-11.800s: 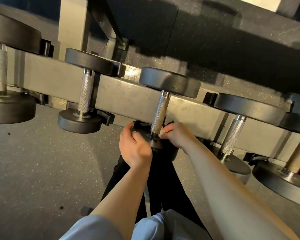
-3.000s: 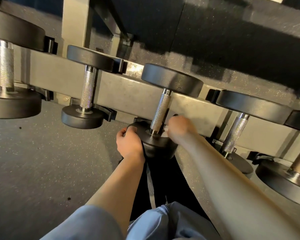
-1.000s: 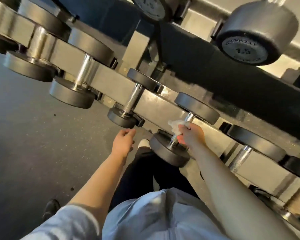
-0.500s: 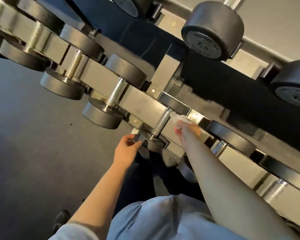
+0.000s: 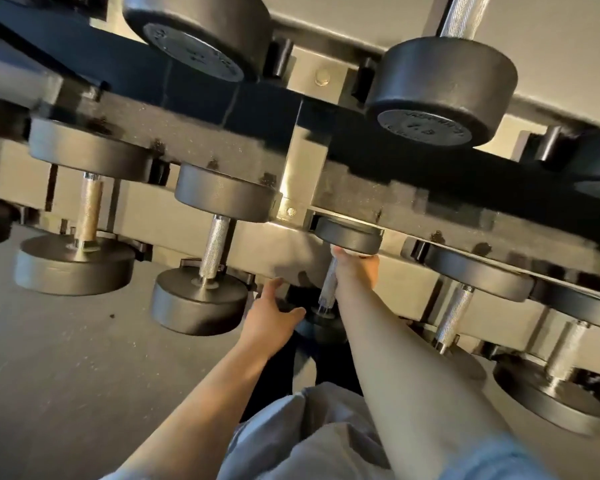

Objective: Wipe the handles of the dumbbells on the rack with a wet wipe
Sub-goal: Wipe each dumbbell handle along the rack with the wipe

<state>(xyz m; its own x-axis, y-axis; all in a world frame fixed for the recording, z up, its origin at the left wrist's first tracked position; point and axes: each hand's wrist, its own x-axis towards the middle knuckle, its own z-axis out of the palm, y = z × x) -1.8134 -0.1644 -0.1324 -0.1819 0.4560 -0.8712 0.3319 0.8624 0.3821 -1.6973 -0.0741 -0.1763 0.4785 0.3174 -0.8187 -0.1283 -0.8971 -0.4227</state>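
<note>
A small black dumbbell with a knurled steel handle [image 5: 328, 289] lies across the lower rail of the grey rack [image 5: 302, 157]. My right hand [image 5: 357, 268] is wrapped round the top of that handle, just under the far weight head [image 5: 349, 235]. A sliver of the white wet wipe [image 5: 352, 251] shows above my fingers; the rest is hidden in the hand. My left hand [image 5: 271, 320] rests with relaxed fingers on the near head [image 5: 321, 327] of the same dumbbell, which is largely covered by both arms.
More dumbbells lie along the lower rail: two larger ones to the left [image 5: 210, 247] [image 5: 87, 216] and two to the right [image 5: 452, 313] [image 5: 565, 351]. Big dumbbell heads [image 5: 440, 95] hang from the upper rail overhead. Grey rubber floor [image 5: 66, 358] spreads to the left.
My right hand has carried the wipe from the previous dumbbell's handle leftward along the rack to this smaller dumbbell and gripped its handle at the top. My left hand followed to the near head.
</note>
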